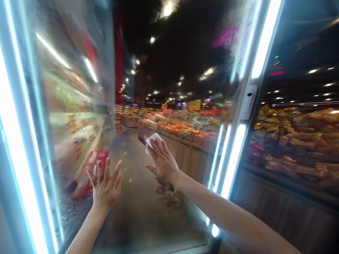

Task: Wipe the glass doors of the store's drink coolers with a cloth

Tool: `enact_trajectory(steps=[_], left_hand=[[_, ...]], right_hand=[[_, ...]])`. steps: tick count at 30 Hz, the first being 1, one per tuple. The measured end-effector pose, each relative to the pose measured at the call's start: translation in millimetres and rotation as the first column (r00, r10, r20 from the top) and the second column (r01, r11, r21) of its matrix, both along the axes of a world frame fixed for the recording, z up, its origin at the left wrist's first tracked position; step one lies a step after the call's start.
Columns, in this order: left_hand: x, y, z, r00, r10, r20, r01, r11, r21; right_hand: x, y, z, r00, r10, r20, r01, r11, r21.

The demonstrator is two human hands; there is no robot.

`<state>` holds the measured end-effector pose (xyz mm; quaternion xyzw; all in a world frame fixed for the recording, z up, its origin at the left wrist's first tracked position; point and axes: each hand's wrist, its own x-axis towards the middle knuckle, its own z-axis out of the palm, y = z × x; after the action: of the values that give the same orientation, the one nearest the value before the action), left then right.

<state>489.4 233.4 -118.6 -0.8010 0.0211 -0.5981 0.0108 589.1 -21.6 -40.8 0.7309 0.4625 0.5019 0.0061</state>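
Note:
A glass door [127, 215] with bright light strips along its sides stands in front of me. My left hand [105, 183] is raised at the lower left, fingers spread, with nothing in it. It appears to be at the glass, though I cannot tell if it touches. My right hand [163, 160] reaches in from the lower right and holds a folded white wipe [155, 138] under its outstretched fingers, flat against the glass. Below that hand, a faint reflection of it shows in the pane. A red package [91, 169] appears behind my left hand, blurred.
A lit strip [237, 155] runs down the door's right frame, with a small white fitting [247, 102] on it. Through the glass are a wood-sided display [182, 151] heaped with packaged goods and an aisle floor [129, 158]. More bagged goods [296, 137] lie at the right.

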Motion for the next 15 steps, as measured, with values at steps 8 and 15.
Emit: enact_trajectory(steps=[8, 15], left_hand=[[-12, 4, 6.8, 0.999, -0.013, -0.049, 0.009, 0.998, -0.066], [-13, 12, 12.1, 0.999, -0.007, -0.053, 0.007, 1.000, -0.007]], right_hand=[[-8, -1, 3.2, 0.979, 0.199, 0.036, -0.150, 0.832, -0.534], [-12, 37, 55.3, 0.986, 0.125, 0.107, -0.098, 0.970, -0.224]])
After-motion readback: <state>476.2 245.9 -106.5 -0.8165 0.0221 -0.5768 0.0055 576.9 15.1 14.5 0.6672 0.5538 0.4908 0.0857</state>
